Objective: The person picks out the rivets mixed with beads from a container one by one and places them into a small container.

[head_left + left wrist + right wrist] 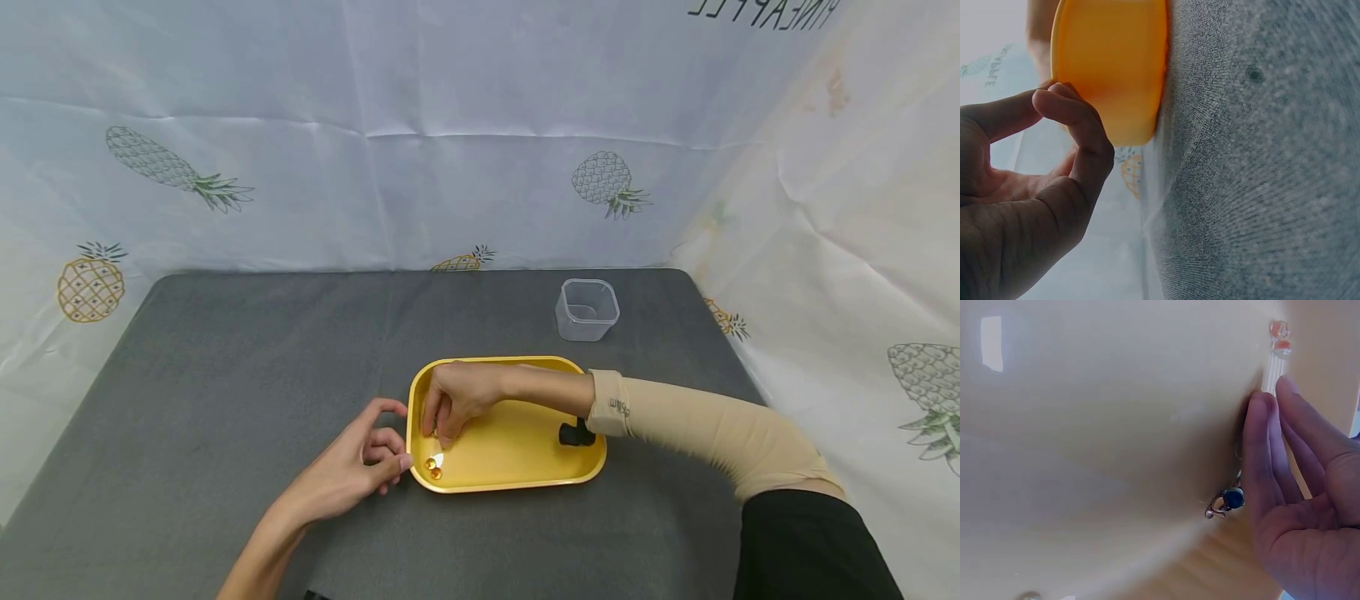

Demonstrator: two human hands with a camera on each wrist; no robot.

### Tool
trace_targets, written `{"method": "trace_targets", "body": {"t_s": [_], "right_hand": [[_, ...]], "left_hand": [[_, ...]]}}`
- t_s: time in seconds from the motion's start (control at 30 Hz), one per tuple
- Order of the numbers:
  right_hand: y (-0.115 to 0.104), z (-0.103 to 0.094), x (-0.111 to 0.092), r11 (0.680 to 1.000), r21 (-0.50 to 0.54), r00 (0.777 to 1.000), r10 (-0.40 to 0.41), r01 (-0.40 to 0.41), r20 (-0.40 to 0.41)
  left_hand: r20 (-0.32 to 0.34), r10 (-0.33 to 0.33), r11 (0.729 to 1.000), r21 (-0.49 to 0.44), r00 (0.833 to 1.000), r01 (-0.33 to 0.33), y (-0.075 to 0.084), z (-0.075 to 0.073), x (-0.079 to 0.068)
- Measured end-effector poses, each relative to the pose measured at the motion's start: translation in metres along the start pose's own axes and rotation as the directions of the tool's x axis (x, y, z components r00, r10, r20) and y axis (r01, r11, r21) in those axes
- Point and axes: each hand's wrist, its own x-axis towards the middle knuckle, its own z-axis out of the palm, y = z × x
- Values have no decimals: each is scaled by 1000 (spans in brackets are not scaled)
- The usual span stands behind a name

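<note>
Toward the near middle of the grey, fine-grained desk (pixel 225 417) you have a shallow yellow tray (pixel 517 442), a rounded oblong with a smooth, glossy floor and a raised rim. Your left hand (pixel 348 467) sits outside the tray's left end, clasping nothing: its fingers bend loosely, and the thumb and forefinger touch the rim at separate spots. Your right hand (pixel 467 396) reaches across the tray into its left part, fingers pointing down and bunched close to the floor; you cannot tell from these views whether the fingertips pinch anything. Right beside those fingers, inside the tray, lies a small ornament (pixel 1233 499) of curled, shiny metal with a round, dark blue stone. Two glassy beads (pixel 437 473) rest side by side in the tray's near left corner, rounded and translucent, amber in the head view and clear with orange-red inside from your right wrist. Your right forearm wears a beige, stretchy-looking sleeve (pixel 697 417) with dark print at its cuff, and black fabric (pixel 810 542) covers the arm above it. On the far right of the desk stands a clear plastic tub (pixel 581 329), squarish with rounded corners. Behind everything hangs a pale, creased cloth (pixel 450 192) printed with pineapples.
</note>
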Motion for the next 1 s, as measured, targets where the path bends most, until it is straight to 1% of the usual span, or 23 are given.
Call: {"method": "trace_targets", "body": {"t_s": [0.13, 0.33, 0.63, 0.8, 1.0], "right_hand": [[2, 2, 1, 999, 38, 1000, -20, 20, 1], [4, 3, 0, 997, 78, 1000, -17, 16, 5], [5, 4, -2, 996, 85, 1000, -1, 2, -16], [5, 6, 0, 994, 105, 999, -6, 9, -32], [7, 7, 0, 995, 98, 999, -17, 20, -36]], "left_hand": [[-1, -2, 1000, 0, 1000, 2, 0, -1, 0], [-1, -1, 1000, -1, 1000, 1, 0, 0, 0], [11, 10, 1000, -16, 1000, -9, -1, 1, 1], [11, 10, 1000, -18, 1000, -9, -1, 1, 1], [13, 3, 999, -35, 1000, -3, -1, 1, 1]]}}
